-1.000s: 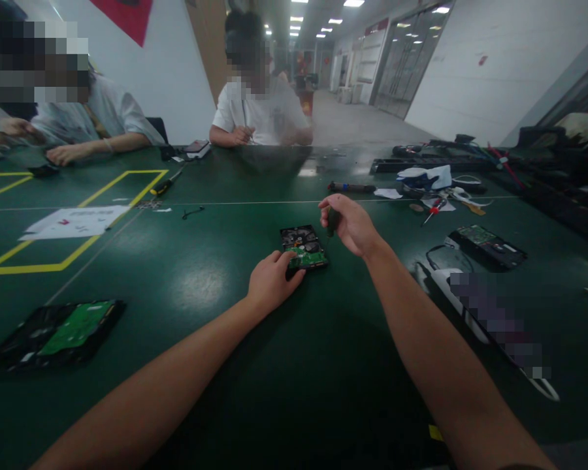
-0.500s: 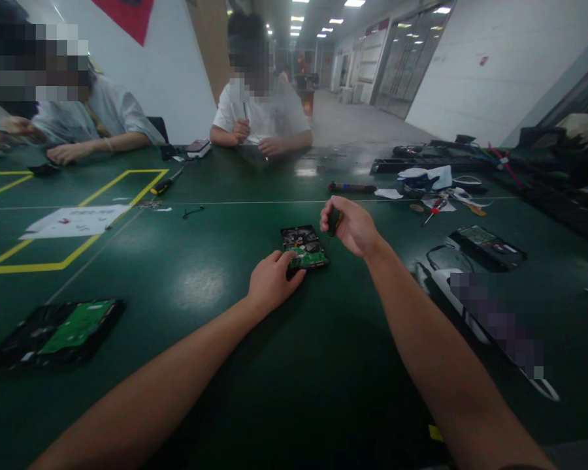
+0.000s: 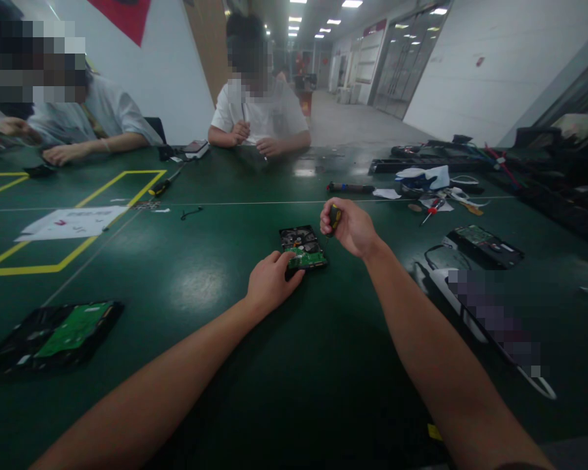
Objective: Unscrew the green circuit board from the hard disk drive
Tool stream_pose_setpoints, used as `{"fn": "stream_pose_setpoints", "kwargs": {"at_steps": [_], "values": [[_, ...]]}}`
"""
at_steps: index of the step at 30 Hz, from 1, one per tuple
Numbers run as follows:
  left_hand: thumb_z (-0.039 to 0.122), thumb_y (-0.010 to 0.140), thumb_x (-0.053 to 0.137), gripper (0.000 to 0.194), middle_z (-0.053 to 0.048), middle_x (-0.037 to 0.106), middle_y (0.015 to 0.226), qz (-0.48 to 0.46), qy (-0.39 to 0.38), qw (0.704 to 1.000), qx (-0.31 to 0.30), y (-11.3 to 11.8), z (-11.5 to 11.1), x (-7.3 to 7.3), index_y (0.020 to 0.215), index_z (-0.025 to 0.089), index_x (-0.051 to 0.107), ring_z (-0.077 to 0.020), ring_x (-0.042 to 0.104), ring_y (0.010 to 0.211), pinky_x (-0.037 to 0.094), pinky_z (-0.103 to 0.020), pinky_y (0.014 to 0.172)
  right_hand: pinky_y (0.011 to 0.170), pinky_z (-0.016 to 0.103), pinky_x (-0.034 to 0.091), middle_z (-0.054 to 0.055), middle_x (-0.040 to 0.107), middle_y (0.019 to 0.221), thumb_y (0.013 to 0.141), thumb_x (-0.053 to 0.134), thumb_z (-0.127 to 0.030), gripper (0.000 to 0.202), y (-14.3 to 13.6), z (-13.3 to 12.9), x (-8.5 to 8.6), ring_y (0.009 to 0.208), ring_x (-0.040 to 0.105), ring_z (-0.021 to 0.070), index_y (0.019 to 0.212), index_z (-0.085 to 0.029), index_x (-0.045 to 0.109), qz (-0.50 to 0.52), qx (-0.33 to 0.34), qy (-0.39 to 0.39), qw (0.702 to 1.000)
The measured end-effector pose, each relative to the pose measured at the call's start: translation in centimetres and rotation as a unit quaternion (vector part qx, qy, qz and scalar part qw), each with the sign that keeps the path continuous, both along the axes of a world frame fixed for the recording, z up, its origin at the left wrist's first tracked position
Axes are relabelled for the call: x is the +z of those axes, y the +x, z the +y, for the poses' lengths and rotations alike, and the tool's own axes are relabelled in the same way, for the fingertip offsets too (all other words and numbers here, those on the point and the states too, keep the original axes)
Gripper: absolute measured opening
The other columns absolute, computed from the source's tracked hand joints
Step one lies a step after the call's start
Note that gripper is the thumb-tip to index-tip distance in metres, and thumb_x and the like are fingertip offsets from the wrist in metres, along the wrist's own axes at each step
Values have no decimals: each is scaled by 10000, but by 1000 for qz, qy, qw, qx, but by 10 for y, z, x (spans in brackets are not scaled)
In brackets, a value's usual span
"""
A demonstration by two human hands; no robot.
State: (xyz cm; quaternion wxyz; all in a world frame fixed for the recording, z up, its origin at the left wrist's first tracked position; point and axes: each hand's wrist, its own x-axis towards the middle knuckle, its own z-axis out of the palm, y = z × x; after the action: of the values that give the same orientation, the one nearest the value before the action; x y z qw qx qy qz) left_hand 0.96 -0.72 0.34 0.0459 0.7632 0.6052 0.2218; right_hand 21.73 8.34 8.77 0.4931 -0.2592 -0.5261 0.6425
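A hard drive [image 3: 302, 240] lies on the green table in front of me, its green circuit board facing up. My left hand [image 3: 273, 279] grips it at the near left, fingers over the board and thumb along the near edge. Closed around a screwdriver's [image 3: 335, 217] black and yellow handle, my right hand [image 3: 349, 227] is just right of the drive. The thin shaft points down beside the drive's right edge; I cannot tell whether its tip touches anything.
More hard drives lie at left [image 3: 73, 333] and right [image 3: 485, 245]. A pouch-like item [image 3: 490, 320], partly blurred out, is by my right forearm. Beyond are a paper sheet [image 3: 71, 222], a yellow-black screwdriver [image 3: 160, 187], a dark cylindrical tool [image 3: 350, 188] and a red screwdriver [image 3: 434, 207]. People sit opposite.
The screwdriver handle has turned in my right hand, so more of its yellow shows. My left hand and the hard drive stay in place; the view shifts slightly.
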Motion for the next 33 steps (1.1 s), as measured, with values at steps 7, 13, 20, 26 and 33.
{"fn": "stream_pose_setpoints", "kwargs": {"at_steps": [7,13,20,26,33], "values": [[488,970,662,435,-84,681,1092,1,2,1000,1,0,1,-4,1324,237,651,-243,668,929,506,-343,771,609,285,450,-13,593,688,913,640,-449,255,0,0,-1,623,551,136,792,-225,634,0,-10,6,1000],[492,978,649,431,-86,680,1085,2,6,1000,-2,-1,0,-3,1322,233,648,-249,669,939,508,-351,779,636,284,477,-16,616,729,902,679,-433,230,-2,0,-2,655,573,132,805,-235,615,9,-29,23,999],[493,976,649,438,-89,681,1095,0,1,1000,-3,0,0,-2,1327,230,648,-254,674,943,512,-355,777,640,272,481,-21,619,744,860,731,-424,233,-4,0,-2,682,582,125,808,-233,610,9,-31,28,999],[492,969,661,442,-87,683,1103,1,2,1000,0,-1,1,-3,1329,235,649,-256,675,951,517,-356,791,647,271,481,-22,618,772,846,753,-438,257,-4,-1,-3,697,576,120,800,-235,601,-1,-43,29,999],[496,974,650,440,-91,683,1095,0,5,1000,-2,-1,1,-3,1322,226,651,-259,672,949,516,-361,791,646,271,474,-27,600,771,833,769,-414,244,-6,-3,-2,713,567,123,811,-243,596,6,-29,31,999]]}}
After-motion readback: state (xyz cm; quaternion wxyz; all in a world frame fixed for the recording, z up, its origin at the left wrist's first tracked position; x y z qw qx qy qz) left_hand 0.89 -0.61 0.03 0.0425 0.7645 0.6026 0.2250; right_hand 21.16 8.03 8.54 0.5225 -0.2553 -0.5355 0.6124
